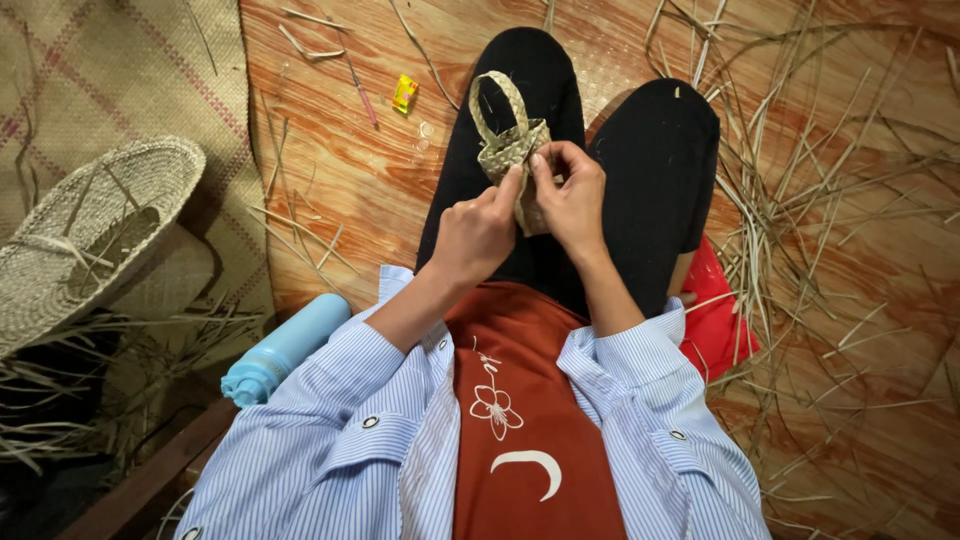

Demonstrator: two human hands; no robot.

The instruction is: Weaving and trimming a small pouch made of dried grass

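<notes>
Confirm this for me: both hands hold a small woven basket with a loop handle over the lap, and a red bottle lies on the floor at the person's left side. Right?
Not quite. The bottle is light blue, not red, as the head view shows. The rest stands: the left hand and right hand hold the small woven basket with a loop handle over the lap, and the bottle lies on the floor at the person's left.

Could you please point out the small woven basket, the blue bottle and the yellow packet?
Basket [508, 146]: head view, woven body below the handle.
Bottle [285, 347]: head view, middle of its side.
Packet [405, 94]: head view, its centre.

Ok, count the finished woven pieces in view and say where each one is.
2. A small woven basket with a loop handle, held by the left hand and right hand; a large woven hat on the mat at left. Others may lie out of view.
</notes>
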